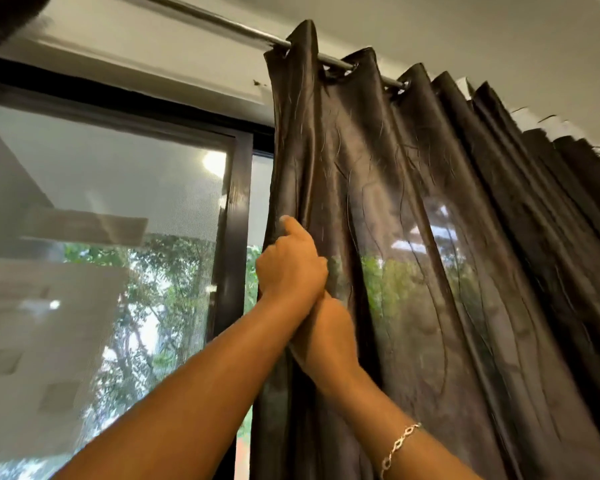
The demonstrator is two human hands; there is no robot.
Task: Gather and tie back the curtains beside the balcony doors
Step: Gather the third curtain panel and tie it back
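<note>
Mesh-screened balcony door (118, 202) is standing left of the glossy, pleated brown curtain (430, 237) | left hand (291, 268) is clutching curtain's edge, fingers curled | right hand (326, 334) is lying just below; fingers hidden, grasp unclear

no legible text, labels or signs

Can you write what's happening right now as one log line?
step: gathering | left hand: grips curtain edge | right hand: just below, fingers hidden | curtain: on rod
</note>
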